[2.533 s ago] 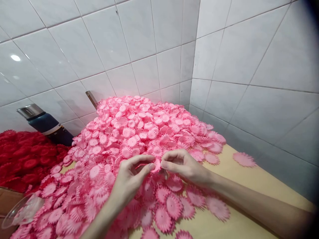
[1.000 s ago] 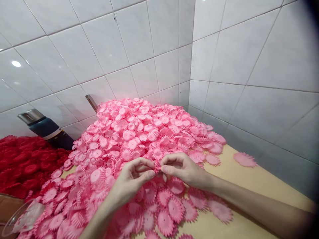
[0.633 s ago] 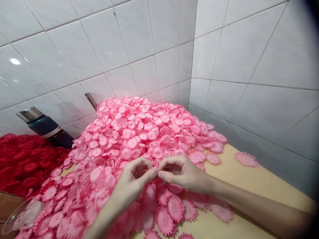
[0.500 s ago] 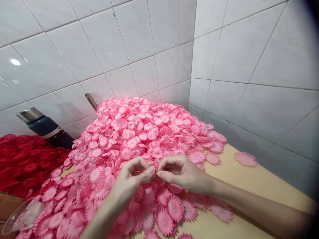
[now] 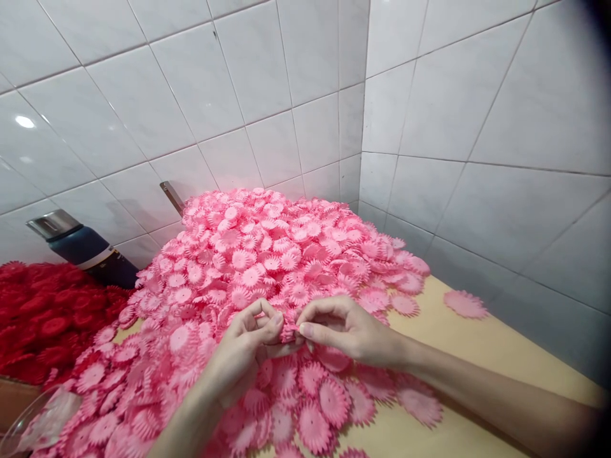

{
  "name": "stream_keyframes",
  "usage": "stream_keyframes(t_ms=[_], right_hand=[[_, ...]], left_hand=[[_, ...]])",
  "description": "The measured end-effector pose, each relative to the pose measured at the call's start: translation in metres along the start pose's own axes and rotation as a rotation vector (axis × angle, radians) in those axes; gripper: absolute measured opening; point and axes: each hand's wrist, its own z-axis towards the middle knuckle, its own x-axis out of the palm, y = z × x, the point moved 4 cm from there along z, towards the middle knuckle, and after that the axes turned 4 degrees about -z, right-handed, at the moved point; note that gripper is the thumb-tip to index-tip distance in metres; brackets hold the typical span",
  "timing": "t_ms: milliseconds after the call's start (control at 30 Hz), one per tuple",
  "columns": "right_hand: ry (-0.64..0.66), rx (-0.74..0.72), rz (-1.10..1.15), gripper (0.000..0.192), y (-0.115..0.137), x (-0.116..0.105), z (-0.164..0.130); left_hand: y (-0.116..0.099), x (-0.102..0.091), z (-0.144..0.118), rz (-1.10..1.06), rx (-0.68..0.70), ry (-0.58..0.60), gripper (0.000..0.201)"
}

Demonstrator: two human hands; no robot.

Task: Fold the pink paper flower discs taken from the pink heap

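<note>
Left hand point(image 5: 245, 346) and right hand point(image 5: 353, 331) nearly meeting, fingertips pinching a small pink piece point(image 5: 289, 331) between them, over the near side of the pink heap point(image 5: 267, 254). Heap spreads from the surface's point(image 5: 424, 337) back corner toward its near edge. Loose pink disc point(image 5: 466, 305) at right edge. Left side: red heap point(image 5: 52, 318), tilted blue bottle point(image 5: 93, 248) just behind.

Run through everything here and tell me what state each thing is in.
Held flower: pink, partly hidden
Left hand: pinching it
Right hand: pinching its edge
Pink flowers: loosely heaped
Red flowers: heaped
Table: partly covered
Bottle: lid on
Metal strip: lower end hidden
Clear tub: partly out of frame
</note>
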Motion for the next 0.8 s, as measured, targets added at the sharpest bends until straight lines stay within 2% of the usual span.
stream_keyframes(t_ms=[267, 567, 700, 800], right_hand=[[0.026, -0.01, 0.038, 0.016, 0.0018, -0.0011, 0.0001], [0.043, 0.008, 0.054, 0.016, 0.0013, -0.0013, 0.0029], [0.032, 0.013, -0.008, 0.019, 0.0006, -0.0003, 0.0022], [-0.011, 0.005, -0.09, 0.021, 0.0006, 0.0011, -0.0004]], left_hand=[[0.0018, -0.0047, 0.0033, -0.057, -0.02, 0.025, 0.021], [0.0014, -0.0088, 0.0043, -0.016, -0.025, 0.015, 0.027], [-0.0028, -0.0081, 0.0015, 0.214, 0.075, -0.016, 0.028], [-0.0066, -0.0019, -0.0024, 0.447, 0.201, -0.099, 0.028]])
